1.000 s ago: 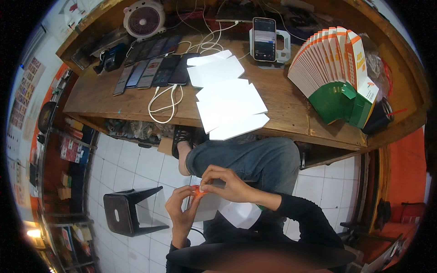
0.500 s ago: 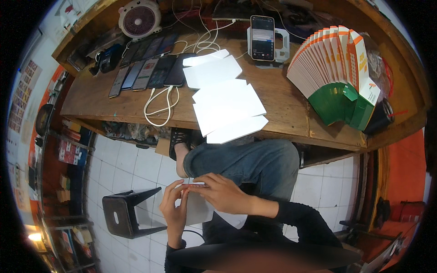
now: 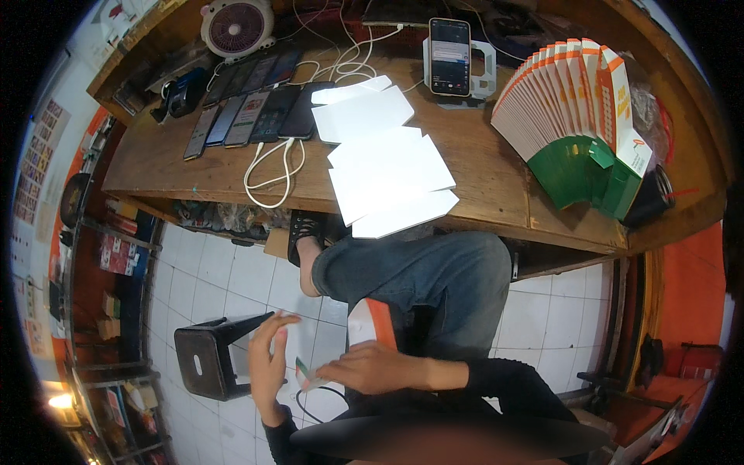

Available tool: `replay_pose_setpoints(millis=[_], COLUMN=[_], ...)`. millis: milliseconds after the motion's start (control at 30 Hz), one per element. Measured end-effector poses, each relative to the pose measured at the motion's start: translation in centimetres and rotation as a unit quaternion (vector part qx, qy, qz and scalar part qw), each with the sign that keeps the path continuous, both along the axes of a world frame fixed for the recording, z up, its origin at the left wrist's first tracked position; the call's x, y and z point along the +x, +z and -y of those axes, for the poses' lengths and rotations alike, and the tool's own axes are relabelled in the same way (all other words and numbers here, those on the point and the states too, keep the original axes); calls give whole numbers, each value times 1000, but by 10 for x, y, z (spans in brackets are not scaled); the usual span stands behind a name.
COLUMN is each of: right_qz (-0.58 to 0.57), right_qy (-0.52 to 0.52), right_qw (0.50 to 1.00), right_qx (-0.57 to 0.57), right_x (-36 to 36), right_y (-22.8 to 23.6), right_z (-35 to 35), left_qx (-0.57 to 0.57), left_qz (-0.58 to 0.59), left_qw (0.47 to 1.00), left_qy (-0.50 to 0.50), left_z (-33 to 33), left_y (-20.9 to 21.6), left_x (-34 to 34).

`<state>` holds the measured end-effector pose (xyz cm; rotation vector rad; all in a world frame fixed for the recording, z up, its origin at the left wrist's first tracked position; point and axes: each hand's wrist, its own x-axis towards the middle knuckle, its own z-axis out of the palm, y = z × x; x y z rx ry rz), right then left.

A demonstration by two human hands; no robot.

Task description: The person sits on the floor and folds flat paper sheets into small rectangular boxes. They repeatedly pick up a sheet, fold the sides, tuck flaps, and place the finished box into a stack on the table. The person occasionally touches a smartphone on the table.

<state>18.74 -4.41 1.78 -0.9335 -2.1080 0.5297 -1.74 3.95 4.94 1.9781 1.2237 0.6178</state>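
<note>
Above my lap, my right hand [image 3: 372,367] is closed round a carton [image 3: 373,322], covering its middle. One end of the carton is white and orange and sticks out beyond the knuckles; a small green and white part shows by the fingertips. My left hand [image 3: 268,358] is held up just left of it, apart from the carton, with fingers stretched and nothing in them. On the table ahead lie white flat cartons [image 3: 391,167], unfolded with their flaps out. A fanned stack of orange, white and green cartons [image 3: 570,124] stands at the right.
Several phones [image 3: 248,116] lie at the table's left, with a white cable [image 3: 271,182] before them. Another phone [image 3: 449,58] leans on a stand. A small fan [image 3: 236,29] and a dark cup [image 3: 651,194] stand there. A black stool [image 3: 205,360] is on the tiled floor.
My left hand has let go of the carton and moved left and down. In my right hand the carton has turned, so its orange side shows. The table things look unchanged.
</note>
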Motion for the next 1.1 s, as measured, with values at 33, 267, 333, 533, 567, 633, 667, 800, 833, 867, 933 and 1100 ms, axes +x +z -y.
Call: replay_pose_setpoints(millis=[33,267,333,533,567,633,667,800,833,867,933,1100], right_qz=[-21,-212,-210,-274,-278,-285,-286,-282,-277,-266,-242,-232], right_qy=[-8,-176,-208,-86,-67,-38,-39,-40,-43,-43,-45,-42], right_qw=[999,960,955,948,948,944,942,947,950,954,961,966], right_qx=[-40,-56,-5,-136,-140,-164,-170,-147,-136,-134,-130,-106], right_x=[7,28,30,30,29,27,26,16,14,12,9,16], right_y=[8,36,33,17,15,9,6,-5,-7,-9,-13,-12], right_z=[-2,-7,-8,-9,-9,-9,-10,-12,-11,-10,-7,-4], left_qx=[5,18,99,191,169,122,110,34,13,11,4,-19], left_qz=[84,152,159,-28,-20,-3,28,149,179,177,172,146], left_qw=[996,985,979,981,985,992,993,987,983,983,982,987], left_qy=[-34,79,74,20,5,-21,-32,-41,-40,-52,-75,-58], left_z=[2,53,55,51,51,51,51,52,52,52,52,51], left_y=[4,3,-4,-10,-11,-15,-18,-34,-37,-38,-38,-24], left_x=[1,43,52,38,34,29,27,23,22,20,18,26])
